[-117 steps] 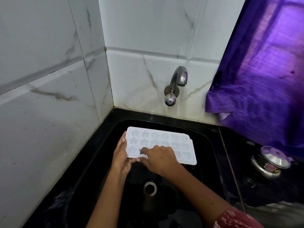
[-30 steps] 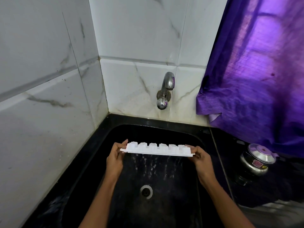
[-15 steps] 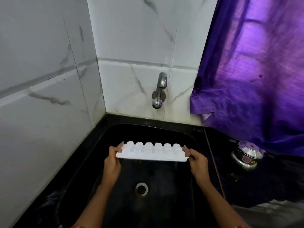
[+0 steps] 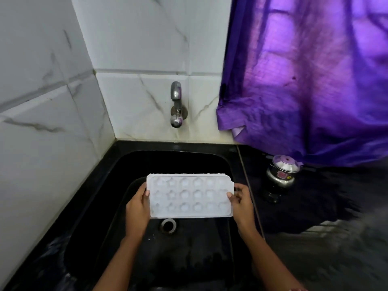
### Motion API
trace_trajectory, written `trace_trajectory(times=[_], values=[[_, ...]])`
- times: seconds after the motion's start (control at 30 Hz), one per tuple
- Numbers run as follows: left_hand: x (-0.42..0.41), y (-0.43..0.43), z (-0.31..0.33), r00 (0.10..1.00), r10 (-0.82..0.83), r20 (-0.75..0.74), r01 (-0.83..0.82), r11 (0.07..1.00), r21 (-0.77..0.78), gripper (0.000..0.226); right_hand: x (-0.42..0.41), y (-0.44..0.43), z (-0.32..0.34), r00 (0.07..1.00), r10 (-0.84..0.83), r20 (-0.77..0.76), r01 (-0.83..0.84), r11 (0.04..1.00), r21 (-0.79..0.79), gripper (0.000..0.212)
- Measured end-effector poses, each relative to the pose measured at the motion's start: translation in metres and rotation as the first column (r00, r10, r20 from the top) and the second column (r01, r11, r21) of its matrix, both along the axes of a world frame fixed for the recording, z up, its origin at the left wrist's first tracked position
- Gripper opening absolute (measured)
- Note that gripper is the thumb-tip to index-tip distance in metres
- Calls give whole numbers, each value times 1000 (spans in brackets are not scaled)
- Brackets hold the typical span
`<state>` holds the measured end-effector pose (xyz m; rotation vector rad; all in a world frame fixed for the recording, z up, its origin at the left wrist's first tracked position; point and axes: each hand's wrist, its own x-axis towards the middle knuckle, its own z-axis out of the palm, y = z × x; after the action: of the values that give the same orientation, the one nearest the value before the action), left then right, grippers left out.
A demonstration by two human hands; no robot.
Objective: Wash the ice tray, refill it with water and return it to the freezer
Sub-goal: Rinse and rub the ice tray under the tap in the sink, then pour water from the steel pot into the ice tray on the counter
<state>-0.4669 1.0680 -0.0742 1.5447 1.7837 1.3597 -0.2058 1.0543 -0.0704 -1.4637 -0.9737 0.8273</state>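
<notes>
Tray: a single flat rectangle of white, matte plastic, held level over the sink with its hollows facing up. One far right corner is cut in a small notch. The hollows sit in three rows of six, eighteen in all; some are star-shaped, others rounder, and their soft edges blur together in the pale plastic. Whether they hold water cannot be told.

Two hands carry it, one at each short end. The left hand grips the left edge, thumb lying on the top face and the fingers curled underneath, clamped on the rim. The right hand does the same at the right edge, its thumb pressed on the top near the corner hollow and its fingers wrapped below.

The sink is one deep basin, glossy black with rounded corners. One round metal drain shows just beside the tray's near edge. One tap of polished metal, curved at the top with a ball-like knob, juts from the back wall well above the tray. The walls are large white tiles with grey marble veins.

To the right hangs one purple curtain, thin and creased. Below it, on the black surface, stands one small shiny steel pot with a domed lid and a red label.
</notes>
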Motion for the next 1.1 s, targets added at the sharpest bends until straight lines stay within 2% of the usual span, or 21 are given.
trace_trajectory(times=[0.1, 0.23, 0.43, 0.67, 0.87, 1.1], values=[[25, -10, 7, 999, -29, -14, 29, 999, -21, 35, 16, -19, 5, 997, -75, 15, 76, 996, -43, 18], [65, -22, 10, 995, -95, -42, 92, 994, -66, 36, 53, -41, 10, 984, -166, 56, 170, 982, -78, 22], [144, -41, 8, 993, -115, -29, 110, 984, -137, 35, 128, -65, 12, 954, -230, 190, 260, 954, -151, 28], [230, -45, 7, 982, -183, -48, 169, 963, -210, 32, 212, -75, 7, 928, -270, 257, 322, 928, -190, 27], [275, -39, 7, 972, -211, -103, 177, 946, -272, 31, 261, -75, 1, 938, -228, 260, 294, 923, -249, 30], [291, -38, -2, 968, -171, -182, 97, 929, -358, 31, 285, -65, -3, 937, -28, 348, 142, 941, -307, 30]])
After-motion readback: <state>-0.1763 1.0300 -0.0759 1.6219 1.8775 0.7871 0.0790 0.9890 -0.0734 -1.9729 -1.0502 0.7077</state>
